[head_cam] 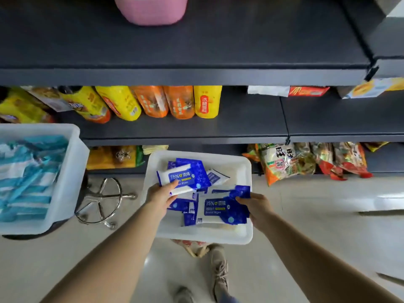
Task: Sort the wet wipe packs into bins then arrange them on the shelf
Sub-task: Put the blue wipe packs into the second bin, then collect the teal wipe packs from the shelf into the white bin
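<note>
Setting: shop aisle, dark shelves [185, 75] above a pale floor.
Left bin [72, 171]: white, on a stool, filled with light-blue packs [28, 171].
Middle bin [244, 167]: white, holding blue wipe packs.
Left hand [160, 194]: pinching one blue pack [181, 178] over the middle bin.
Right hand [259, 206]: gripping another blue pack [220, 209] at its right edge.

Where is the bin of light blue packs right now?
In the head view, the bin of light blue packs sits at far left, beside the shelf's snack bags.
</note>
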The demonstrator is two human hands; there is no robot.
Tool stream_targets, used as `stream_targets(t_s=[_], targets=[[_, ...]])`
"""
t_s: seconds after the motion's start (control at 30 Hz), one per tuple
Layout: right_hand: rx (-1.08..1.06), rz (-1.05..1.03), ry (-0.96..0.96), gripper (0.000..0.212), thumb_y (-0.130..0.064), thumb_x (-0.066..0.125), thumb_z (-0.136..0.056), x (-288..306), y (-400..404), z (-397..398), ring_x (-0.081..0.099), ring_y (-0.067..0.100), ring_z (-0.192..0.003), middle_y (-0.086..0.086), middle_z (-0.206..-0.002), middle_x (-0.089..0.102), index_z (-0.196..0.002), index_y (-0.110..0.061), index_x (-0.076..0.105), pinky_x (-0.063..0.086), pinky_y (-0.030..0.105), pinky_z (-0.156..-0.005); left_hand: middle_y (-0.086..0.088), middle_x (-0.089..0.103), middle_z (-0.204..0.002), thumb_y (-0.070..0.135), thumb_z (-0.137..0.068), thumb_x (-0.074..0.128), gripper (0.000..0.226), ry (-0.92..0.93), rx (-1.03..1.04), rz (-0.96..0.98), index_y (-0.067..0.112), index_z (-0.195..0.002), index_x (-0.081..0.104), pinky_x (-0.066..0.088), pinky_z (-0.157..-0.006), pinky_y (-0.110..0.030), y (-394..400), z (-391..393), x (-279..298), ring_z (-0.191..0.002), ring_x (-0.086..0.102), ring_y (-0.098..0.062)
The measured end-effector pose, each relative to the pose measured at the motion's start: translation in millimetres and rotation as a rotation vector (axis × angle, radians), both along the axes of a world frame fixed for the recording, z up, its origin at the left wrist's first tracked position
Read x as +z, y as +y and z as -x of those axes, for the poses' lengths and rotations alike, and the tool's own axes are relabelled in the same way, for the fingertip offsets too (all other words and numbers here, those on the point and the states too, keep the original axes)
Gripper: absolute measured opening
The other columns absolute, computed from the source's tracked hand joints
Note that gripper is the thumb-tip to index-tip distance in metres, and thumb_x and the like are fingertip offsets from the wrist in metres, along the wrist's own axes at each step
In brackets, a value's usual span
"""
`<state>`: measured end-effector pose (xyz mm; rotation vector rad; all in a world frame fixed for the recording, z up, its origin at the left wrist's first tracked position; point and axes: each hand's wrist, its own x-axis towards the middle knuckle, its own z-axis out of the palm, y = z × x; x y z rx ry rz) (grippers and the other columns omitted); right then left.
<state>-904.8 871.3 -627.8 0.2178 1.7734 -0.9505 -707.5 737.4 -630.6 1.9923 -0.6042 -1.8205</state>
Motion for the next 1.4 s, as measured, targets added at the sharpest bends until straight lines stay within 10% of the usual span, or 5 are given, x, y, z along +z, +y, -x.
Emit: stream_targets(t_s=[0.17,0.6,0.83,1.4], targets=[[0.189,-0.041,0.167,0.023,-0.010,0.066,-0.084,-34.6,-14.8,-7.6,0.059,0.016,-0.073,0.009,-0.098,0.064,-0.102,-0.014,0.053,0.051,0.030,-0.064,-0.011,0.069,-0.100,0.019,-0.073,0.080,0.022,-0.297,-0.234,0.065,0.015,-0.084,0.061,0.053,-0.074,-0.036,-16.4,7.5,-42.7,-0.086,0.064,-0.028],[0.455,-0.063,0.348,0.060,-0.023,0.079,-0.074,-39.8,-22.6,-14.8,0.053,0.014,-0.099,0.002,-0.116,0.058,-0.123,-0.015,0.045,0.050,0.023,-0.072,-0.010,0.069,-0.102,0.037,-0.073,0.077,0.043,-0.531,-0.451,0.095,0.008,-0.103,0.066,0.052,-0.070,-0.034,-22.9,14.8,-52.9,-0.086,0.065,-0.025],[0.804,0.033,0.671,0.077,-0.030,0.069,-0.084,-10.8,-15.9,-14.4,0.034,0.017,-0.131,0.002,-0.145,0.034,-0.145,-0.016,0.026,0.039,0.036,-0.105,-0.011,0.060,-0.116,0.052,-0.073,0.072,0.062,-0.767,-0.690,0.269,0.011,-0.114,0.051,0.053,-0.078,-0.040,-17.0,13.2,-24.2,-0.103,0.059,-0.030],[1.129,0.095,1.361,0.077,-0.052,0.060,-0.084,263.7,1.4,-14.7,0.013,0.022,-0.142,0.002,-0.151,0.023,-0.146,-0.023,0.025,0.020,0.041,-0.115,-0.004,0.036,-0.140,0.045,-0.085,0.061,0.065,-1.065,-1.357,1.078,0.020,-0.138,0.035,0.035,-0.102,-0.035,-0.4,-22.1,265.8,-0.130,0.034,-0.023]])
